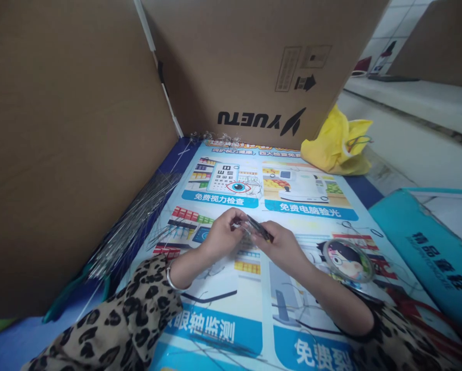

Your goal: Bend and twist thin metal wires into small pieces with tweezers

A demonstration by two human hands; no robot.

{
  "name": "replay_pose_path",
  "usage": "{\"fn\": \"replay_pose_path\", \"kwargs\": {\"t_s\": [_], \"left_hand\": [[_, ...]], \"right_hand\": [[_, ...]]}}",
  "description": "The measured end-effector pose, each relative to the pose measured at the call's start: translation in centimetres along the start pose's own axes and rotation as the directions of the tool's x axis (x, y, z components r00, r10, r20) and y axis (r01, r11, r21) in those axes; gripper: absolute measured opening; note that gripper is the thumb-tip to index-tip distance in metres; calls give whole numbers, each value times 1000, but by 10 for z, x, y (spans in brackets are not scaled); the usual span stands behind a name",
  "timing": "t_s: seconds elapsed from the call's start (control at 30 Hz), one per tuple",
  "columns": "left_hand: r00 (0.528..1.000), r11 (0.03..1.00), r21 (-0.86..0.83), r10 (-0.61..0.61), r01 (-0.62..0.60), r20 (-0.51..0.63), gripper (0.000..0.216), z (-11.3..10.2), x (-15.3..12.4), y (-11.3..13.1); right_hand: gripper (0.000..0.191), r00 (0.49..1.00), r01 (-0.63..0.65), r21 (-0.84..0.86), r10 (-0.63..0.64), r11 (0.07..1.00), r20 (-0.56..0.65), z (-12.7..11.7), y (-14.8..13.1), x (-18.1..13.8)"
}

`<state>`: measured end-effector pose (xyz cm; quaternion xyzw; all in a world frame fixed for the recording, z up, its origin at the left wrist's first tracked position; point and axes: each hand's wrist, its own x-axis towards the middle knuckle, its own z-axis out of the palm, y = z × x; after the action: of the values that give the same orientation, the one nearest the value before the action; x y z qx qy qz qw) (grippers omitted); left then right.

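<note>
My left hand (224, 236) is closed, its thumb and fingertips pinching a thin piece of silvery wire (236, 223) over the middle of the printed poster sheet. Closed beside it, almost touching, my right hand (279, 245) grips a slim dark hand tool (259, 227) that looks like small pliers. The tool slants up toward the left fingertips; its working end is partly hidden by the fingers. More bent wire loops (254, 188) lie on the sheet beyond my hands. Loose wire ends (223, 342) spread over the sheet near me.
Tall cardboard panels (231, 62) stand at the left and back. A bundle of straight wires (134, 221) lies along the left. A clear tape roll (349, 260) rests right of my forearm. Farther right are a yellow bag (333, 147) and a teal box (428, 247).
</note>
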<state>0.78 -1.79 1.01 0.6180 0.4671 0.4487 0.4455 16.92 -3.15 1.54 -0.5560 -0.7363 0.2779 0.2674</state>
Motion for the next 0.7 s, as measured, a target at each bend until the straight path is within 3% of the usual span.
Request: {"fn": "replay_pose_path", "kwargs": {"t_s": [0.17,0.33,0.53,0.7], "left_hand": [[991,1000,8,-30,29,129,19,-2,-4,5],[999,969,247,8,-19,47,19,-3,-3,1],[983,803,572,184,-165,26,48,-2,-1,4],[986,694,707,166,-134,24,59,-5,1,11]], "right_hand": [[21,998,-63,121,60,991,30,-1,0,0],[21,992,-114,271,96,956,78,-2,-2,-1],[21,984,-171,371,141,913,107,-2,-9,-2],[23,967,-256,480,224,839,124,-2,-13,-1]]}}
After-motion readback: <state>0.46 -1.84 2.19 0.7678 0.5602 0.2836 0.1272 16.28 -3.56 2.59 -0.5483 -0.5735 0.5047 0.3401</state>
